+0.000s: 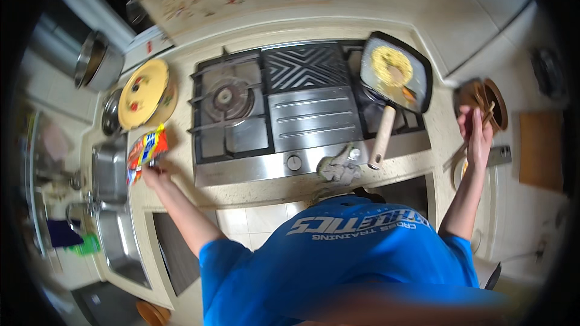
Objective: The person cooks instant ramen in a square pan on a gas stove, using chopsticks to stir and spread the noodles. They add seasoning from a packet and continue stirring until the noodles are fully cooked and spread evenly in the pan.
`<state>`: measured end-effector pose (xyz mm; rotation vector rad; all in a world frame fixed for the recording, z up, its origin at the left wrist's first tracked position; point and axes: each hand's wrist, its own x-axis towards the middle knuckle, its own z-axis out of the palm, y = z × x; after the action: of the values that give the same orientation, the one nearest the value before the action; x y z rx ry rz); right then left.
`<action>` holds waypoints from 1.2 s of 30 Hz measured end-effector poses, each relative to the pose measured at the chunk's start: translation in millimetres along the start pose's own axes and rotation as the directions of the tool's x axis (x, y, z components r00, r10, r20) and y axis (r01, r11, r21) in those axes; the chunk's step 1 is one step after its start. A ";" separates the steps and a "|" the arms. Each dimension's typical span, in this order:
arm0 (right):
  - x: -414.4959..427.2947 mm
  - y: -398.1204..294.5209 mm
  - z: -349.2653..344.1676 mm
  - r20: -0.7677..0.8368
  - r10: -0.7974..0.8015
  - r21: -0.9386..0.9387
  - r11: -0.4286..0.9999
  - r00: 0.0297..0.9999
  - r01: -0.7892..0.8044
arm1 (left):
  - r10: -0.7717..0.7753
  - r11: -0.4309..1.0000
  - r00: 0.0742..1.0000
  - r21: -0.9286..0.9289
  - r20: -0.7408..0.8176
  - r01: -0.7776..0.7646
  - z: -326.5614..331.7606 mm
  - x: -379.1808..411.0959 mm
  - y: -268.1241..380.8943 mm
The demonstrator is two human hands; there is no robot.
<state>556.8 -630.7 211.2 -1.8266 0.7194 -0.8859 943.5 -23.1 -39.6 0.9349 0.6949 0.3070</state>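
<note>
My left hand (155,176) grips the lower end of a bright red, yellow and blue plastic food packet (147,148) above the counter left of the stove. My right hand (476,138) is raised at the right, with thin wooden sticks, seemingly chopsticks (488,114), between its fingers. Beyond that hand stands a brown pot (496,99), partly hidden. On the right burner sits a square dark-rimmed frying pan (426,81), its wooden handle (382,138) pointing towards me. A round yellow noodle cake (390,65) lies in the pan, with an orange-brown piece (409,95) near its edge.
A gas stove (312,120) fills the middle. A crumpled grey cloth (337,167) lies on its front edge. Left are a yellow enamel pot (144,93), a steel pot (102,65) and a double sink (111,174). Right are a dark phone-like object (500,155) and a brown board (541,149).
</note>
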 end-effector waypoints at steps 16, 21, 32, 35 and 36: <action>41.7 44.9 1.8 -0.335 -0.168 0.146 0.963 0.927 0.227 | -0.077 0.909 0.836 -0.307 0.543 0.283 -43.2 -171.5 -18.8; 65.0 86.8 34.4 -0.092 -0.169 0.165 0.969 0.981 0.182 | -0.073 0.898 0.778 -0.299 0.624 0.324 -52.6 -209.4 -18.5; 86.2 97.8 -15.3 0.041 0.006 0.233 0.972 0.999 -0.016 | -0.031 0.897 0.813 -0.342 0.582 0.279 -59.8 -265.8 -35.2; 87.1 95.2 -21.7 -0.018 -0.035 0.294 0.955 0.999 0.039 | -0.028 0.894 0.800 -0.343 0.599 0.288 -57.0 -280.2 -38.2; 85.8 91.2 -23.3 -0.044 -0.042 0.327 0.944 0.998 0.054 | -0.028 0.889 0.807 -0.354 0.590 0.290 -58.5 -284.6 -38.6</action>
<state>577.4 -743.8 156.4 -1.5392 0.5157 -1.0088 690.7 -157.8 22.6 0.4871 0.1261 0.0057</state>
